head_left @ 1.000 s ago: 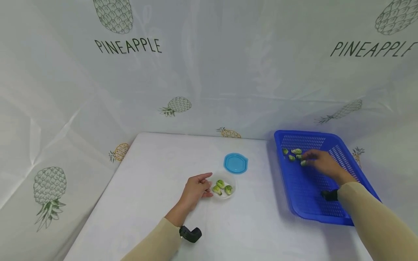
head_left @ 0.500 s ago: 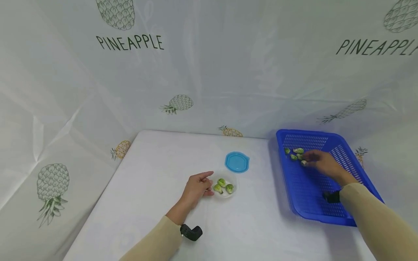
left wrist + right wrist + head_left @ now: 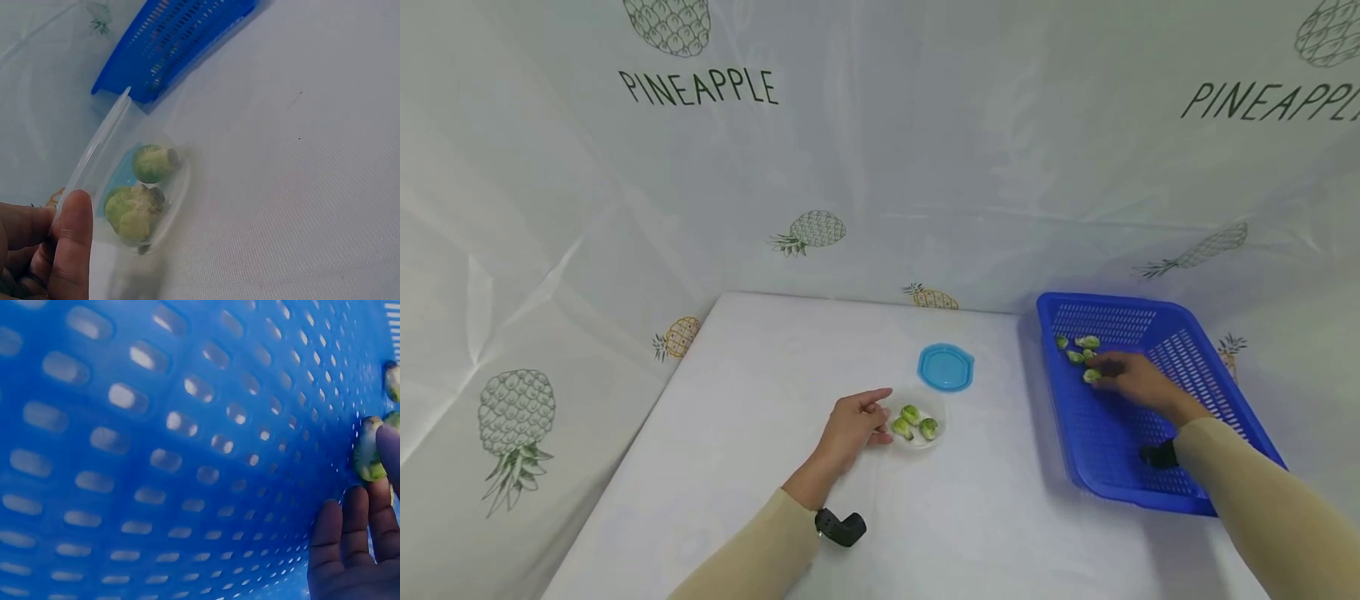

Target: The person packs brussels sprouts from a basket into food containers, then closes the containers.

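Observation:
My left hand pinches the rim of a clear round plastic container, thumb on one side and fingers on the other. Three Brussels sprouts lie in it; the left wrist view shows one sprout beside another. Inside the blue basket, my right hand pinches a Brussels sprout between thumb and fingers, low against the basket floor. Several more sprouts lie around its fingertips, partly hidden by the hand in the right wrist view.
A light blue lid lies flat on the white table, just beyond the container. The basket's raised, slotted walls surround the right hand. A white sheet printed with pineapples hangs behind the table.
The right hand's fingers have come together on the near sprout in the basket. The left hand and container hold their place. The head view has tilted slightly.

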Motion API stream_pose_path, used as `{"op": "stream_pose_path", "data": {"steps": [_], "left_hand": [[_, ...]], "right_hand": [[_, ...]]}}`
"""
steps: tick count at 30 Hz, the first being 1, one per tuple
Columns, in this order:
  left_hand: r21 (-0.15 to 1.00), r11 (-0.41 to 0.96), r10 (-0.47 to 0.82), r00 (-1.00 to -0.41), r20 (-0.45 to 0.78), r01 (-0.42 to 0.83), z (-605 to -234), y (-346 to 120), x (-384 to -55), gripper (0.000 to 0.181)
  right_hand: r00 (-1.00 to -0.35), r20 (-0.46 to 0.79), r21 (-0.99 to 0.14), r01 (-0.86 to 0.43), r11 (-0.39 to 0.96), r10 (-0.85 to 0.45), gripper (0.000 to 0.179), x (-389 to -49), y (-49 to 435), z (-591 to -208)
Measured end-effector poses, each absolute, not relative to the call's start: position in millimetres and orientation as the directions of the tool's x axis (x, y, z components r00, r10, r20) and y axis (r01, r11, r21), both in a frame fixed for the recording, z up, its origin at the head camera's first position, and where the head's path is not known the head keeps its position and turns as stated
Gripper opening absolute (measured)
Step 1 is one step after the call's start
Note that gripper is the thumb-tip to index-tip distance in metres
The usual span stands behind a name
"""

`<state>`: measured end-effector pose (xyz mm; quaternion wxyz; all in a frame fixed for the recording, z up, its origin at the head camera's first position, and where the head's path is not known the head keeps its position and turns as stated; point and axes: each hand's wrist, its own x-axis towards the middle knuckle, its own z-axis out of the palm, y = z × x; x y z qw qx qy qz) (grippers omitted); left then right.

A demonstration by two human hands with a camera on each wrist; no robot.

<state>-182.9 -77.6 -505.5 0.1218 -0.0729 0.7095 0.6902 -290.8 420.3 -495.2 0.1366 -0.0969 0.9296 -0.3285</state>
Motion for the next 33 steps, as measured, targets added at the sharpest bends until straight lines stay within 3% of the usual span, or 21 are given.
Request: {"op": "stream_pose_path", "data": {"steps": [11,33], "left_hand": [[0.966,0.044,0.074,-0.963,-0.258,-0.255,-502.3,-71.2,-182.6,0.042],[0.965,0.039,0.055,-0.963,-0.263,-0.261,-507.1,-78.0,-178.7,0.042]], "right_hand": [[-0.950,-0.221,-0.596,-0.050,0.801,-0.223,0.060,-284.6,421.8,-488.6],[-0.994,-0.001,-0.697,-0.075,0.713,-0.106,0.052,-265.7,389.7,-444.2]]}}
